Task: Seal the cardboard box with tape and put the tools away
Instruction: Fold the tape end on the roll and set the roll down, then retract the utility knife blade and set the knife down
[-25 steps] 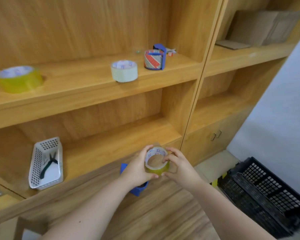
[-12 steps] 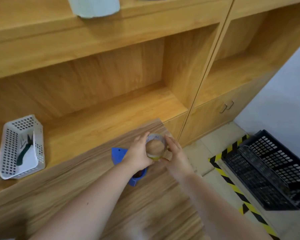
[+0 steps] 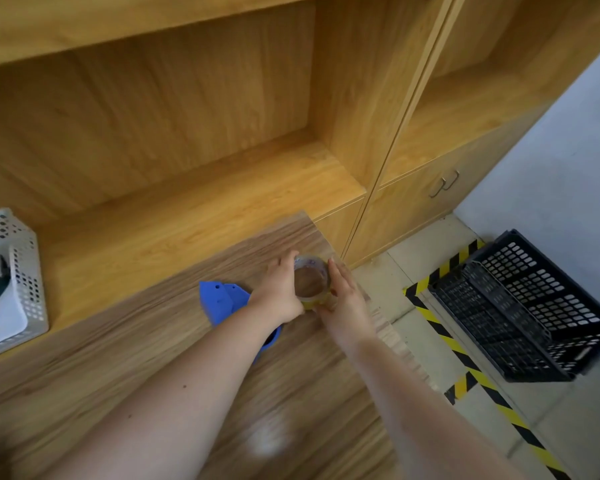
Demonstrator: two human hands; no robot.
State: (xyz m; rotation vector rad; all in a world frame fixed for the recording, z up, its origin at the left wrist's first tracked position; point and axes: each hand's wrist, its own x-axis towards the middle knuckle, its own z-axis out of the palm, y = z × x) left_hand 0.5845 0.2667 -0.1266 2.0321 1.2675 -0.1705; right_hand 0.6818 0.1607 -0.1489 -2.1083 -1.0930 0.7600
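Downward the view is tilting, upper shelves gone. Left hand (image 3: 280, 295) and right hand (image 3: 343, 299) are clasping the tape roll (image 3: 310, 282) between curled fingers above the table (image 3: 153, 358); blue dispenser (image 3: 224, 301) is lying at nine o'clock.

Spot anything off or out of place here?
Nothing damaged or spilled. One oddity: the cardboard box is not in view, though both hands hold the tape roll over the wooden table. The blue dispenser lies on the table, empty, partly under the left hand.
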